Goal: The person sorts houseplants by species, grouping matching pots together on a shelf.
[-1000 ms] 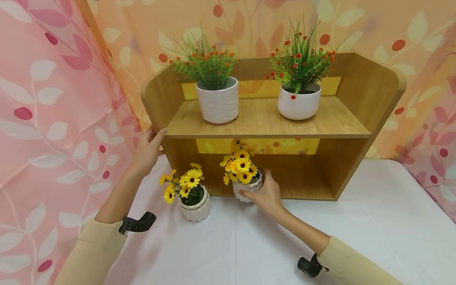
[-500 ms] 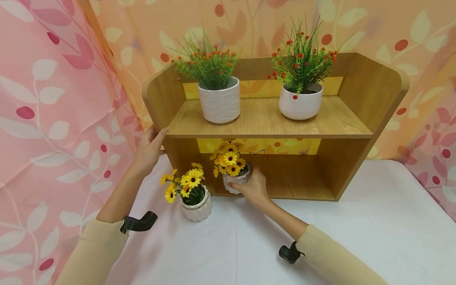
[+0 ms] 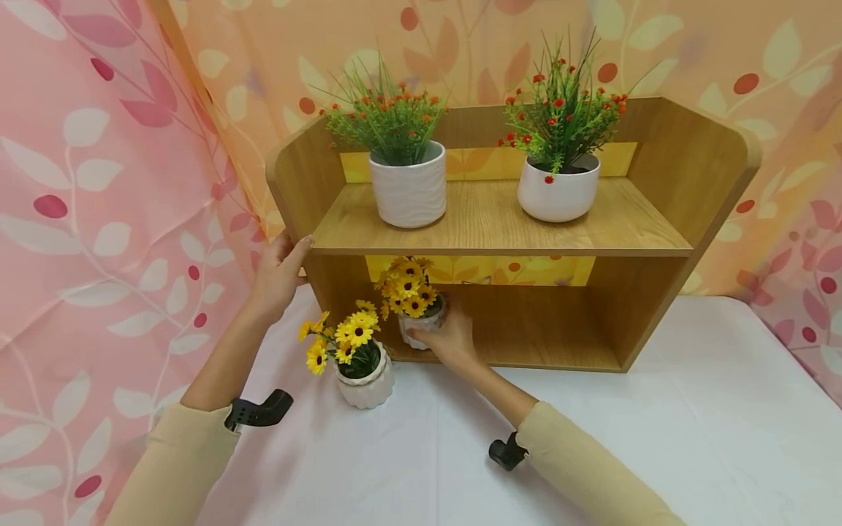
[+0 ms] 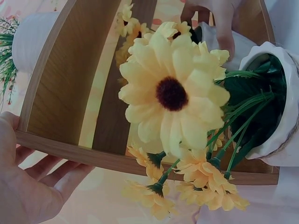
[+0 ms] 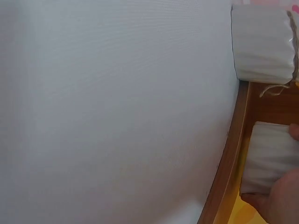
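My right hand (image 3: 454, 337) grips the white pot of a yellow daisy plant (image 3: 414, 292) inside the lower left compartment of the wooden shelf (image 3: 487, 253). In the right wrist view the thumb and fingers lie around that pot (image 5: 268, 156); whether its base touches the board is hard to tell. My left hand (image 3: 276, 281) holds the shelf's left side panel, thumb at the front edge and fingers along the outside, as the left wrist view also shows. A second potted yellow daisy (image 3: 366, 380) stands on the table in front of the shelf's left corner.
On the upper board stand two white pots of red-flowered greenery, a ribbed one (image 3: 411, 190) at left and a rounded one (image 3: 559, 193) at right. A white cloth (image 3: 473, 467) covers the table. Patterned curtains (image 3: 99, 219) hang behind and to the left.
My right hand has carried the daisy pot leftward and deeper, from the shelf's front edge into the lower compartment. The left hand keeps its place on the side panel.
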`<state>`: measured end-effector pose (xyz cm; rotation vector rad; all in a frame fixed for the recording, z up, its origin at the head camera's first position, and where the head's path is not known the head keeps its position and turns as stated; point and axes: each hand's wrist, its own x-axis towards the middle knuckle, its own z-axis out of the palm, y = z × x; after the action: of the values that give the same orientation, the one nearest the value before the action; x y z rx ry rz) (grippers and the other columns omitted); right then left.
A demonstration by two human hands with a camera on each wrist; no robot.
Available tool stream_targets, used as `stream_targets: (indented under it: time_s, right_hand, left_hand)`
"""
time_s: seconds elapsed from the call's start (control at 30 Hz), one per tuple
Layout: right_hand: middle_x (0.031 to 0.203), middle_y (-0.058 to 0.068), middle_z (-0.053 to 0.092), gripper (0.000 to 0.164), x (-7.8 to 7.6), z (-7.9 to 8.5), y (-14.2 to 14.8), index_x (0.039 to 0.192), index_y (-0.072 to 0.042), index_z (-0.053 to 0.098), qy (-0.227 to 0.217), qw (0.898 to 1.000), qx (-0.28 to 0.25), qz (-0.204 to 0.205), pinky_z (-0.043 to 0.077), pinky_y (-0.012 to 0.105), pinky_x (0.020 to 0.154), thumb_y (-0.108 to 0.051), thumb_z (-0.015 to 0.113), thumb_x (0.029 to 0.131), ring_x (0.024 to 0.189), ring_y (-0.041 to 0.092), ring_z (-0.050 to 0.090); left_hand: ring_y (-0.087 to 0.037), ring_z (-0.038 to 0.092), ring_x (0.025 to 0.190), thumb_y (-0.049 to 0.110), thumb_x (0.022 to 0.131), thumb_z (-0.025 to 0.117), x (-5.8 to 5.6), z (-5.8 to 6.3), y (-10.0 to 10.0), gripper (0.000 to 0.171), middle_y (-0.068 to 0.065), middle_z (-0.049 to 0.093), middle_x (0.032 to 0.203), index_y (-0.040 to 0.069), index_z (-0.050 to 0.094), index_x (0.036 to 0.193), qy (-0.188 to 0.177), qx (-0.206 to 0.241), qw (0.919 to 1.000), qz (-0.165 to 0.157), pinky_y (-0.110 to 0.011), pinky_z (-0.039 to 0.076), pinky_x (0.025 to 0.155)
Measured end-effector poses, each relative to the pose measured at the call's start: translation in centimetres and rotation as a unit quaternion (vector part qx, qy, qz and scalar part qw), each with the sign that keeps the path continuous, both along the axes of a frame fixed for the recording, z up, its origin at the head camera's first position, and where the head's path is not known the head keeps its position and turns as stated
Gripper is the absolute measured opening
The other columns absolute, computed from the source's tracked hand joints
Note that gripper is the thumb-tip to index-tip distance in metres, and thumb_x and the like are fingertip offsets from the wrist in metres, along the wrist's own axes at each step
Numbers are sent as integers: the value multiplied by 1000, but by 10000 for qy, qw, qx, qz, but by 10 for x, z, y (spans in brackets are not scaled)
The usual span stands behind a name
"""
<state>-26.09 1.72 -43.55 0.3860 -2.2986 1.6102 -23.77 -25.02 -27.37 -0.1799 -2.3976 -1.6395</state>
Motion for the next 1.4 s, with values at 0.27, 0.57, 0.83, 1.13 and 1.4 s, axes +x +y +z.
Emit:
stream_targets:
  time_s: [0.27,0.57,0.83,1.13,1.4]
  right_hand:
    - [130,28,64,83,-7,-8,-4,138,5,47,267,9996,92,31,55,59,102,-13,96,73,121,46,64]
    - [128,30,62,88,-1,-4,-1,143,7,42,430,9984,277,227,57,58,98,-9,95,76,117,47,64]
    - [132,29,61,82,28,2,5,143,7,45,-21,9995,284,127,54,62,101,-15,92,79,122,47,61]
    - [142,29,57,84,62,6,3,146,11,44,-32,9993,309,225,49,63,108,-18,92,82,131,47,57]
    - [145,31,56,81,84,7,-7,145,10,45,-171,9982,202,546,49,65,107,-15,91,83,130,50,55]
  left_hand:
    - [-45,47,145,39,113,43,-1,-1,-1,64,-25,44,161,1,32,163,3,-15,10000,-57,-68,43,112]
    - [-46,47,145,38,113,44,-1,-1,0,63,-25,44,161,2,32,164,30,45,10000,-56,-68,43,112]
    - [-43,50,142,38,113,41,0,-1,0,62,-25,46,159,5,32,165,-1,0,10000,43,-66,45,111]
    - [-44,49,143,38,113,41,-1,-2,0,63,-25,45,159,4,31,165,8,4,10000,26,-66,45,111]
    - [-45,48,143,38,113,41,-1,-1,1,64,-26,44,161,4,29,166,-6,-16,10000,40,-67,44,111]
